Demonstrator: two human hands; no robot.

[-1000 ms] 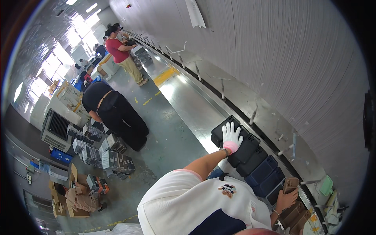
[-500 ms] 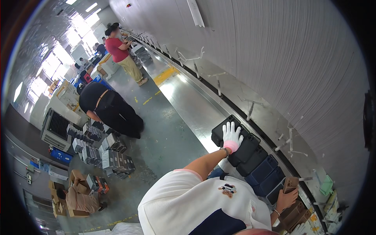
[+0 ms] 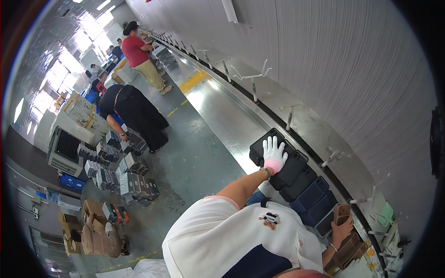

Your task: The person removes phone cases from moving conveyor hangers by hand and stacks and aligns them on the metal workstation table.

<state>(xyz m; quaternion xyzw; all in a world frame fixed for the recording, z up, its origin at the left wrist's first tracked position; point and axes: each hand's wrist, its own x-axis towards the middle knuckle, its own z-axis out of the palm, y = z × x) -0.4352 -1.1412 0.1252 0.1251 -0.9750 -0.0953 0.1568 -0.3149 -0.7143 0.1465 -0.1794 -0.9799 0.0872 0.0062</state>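
My left hand [image 3: 274,156], in a white glove with a pink cuff, lies flat with fingers spread on a row of black phone cases [image 3: 293,167]. It grips nothing. My bare right hand [image 3: 342,230] is closed around a brown phone case [image 3: 342,211], held up at the row's near right end. Between my hands lie dark blue phone cases [image 3: 312,194] and a case with a pale rim [image 3: 325,225]. Below my right hand sit more brown cases [image 3: 351,250], partly hidden by my wrist.
The cases rest on a steel ledge [image 3: 221,121] beside a conveyor track with white forked holders [image 3: 253,83]. A grey wall [image 3: 333,60] rises beyond. On the floor to the left, a person in black [image 3: 134,111] bends over several stacks of cases [image 3: 134,185]; another crouches by cardboard boxes [image 3: 69,227].
The forked holders have shifted along the track toward my right side. My right hand has moved slightly with the brown case. The person in black has reached down to the stacks. My left hand stays nearly still.
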